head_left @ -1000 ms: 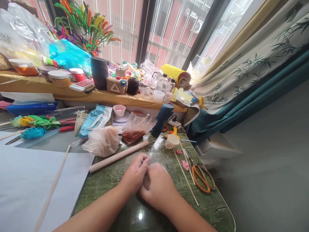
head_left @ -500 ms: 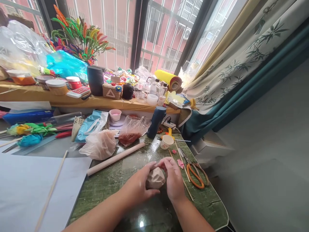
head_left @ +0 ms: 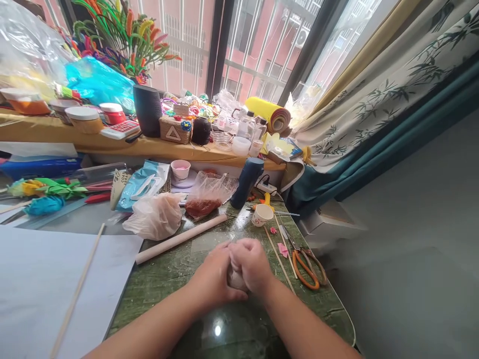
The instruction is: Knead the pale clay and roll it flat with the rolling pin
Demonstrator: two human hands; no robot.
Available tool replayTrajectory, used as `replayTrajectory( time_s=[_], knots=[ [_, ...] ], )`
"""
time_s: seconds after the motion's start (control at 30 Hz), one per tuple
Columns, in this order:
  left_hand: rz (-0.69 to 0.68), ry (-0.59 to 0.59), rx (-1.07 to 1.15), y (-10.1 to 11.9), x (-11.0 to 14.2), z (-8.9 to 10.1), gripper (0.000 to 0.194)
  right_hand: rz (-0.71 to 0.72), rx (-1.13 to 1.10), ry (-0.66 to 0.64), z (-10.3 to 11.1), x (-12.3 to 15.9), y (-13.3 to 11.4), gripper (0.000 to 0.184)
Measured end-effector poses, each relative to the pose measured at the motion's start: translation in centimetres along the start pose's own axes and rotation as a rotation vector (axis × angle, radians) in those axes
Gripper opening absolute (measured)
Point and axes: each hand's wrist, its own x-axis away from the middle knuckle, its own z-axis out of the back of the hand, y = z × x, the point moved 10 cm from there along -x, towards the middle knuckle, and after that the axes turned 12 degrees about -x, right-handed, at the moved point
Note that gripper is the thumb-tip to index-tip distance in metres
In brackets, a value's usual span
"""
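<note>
Both of my hands are wrapped round a pale beige lump of clay over the green marbled table. My left hand cups it from the left and below. Pressing on the lump's top and right side is my right hand, its fingers curled over. Only a small patch of the clay shows between the hands. A wooden rolling pin lies just beyond the hands, slanting up to the right.
Orange-handled scissors, thin wooden sticks and a paper cup lie to the right. Plastic bags, a dark blue bottle and white paper sit behind and left. A crowded shelf runs along the window.
Half a second ago the hands were apart with the clay lump showing between them; now the right hand has closed back over it, hiding most of it.
</note>
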Motion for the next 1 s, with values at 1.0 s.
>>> replayTrajectory(
  time_s=[1.0],
  knots=[
    [0.023,-0.048,-0.184,0.0,-0.2,-0.2,0.094,-0.070,-0.462,0.209,5.0,-1.0,7.4,0.047]
  ],
)
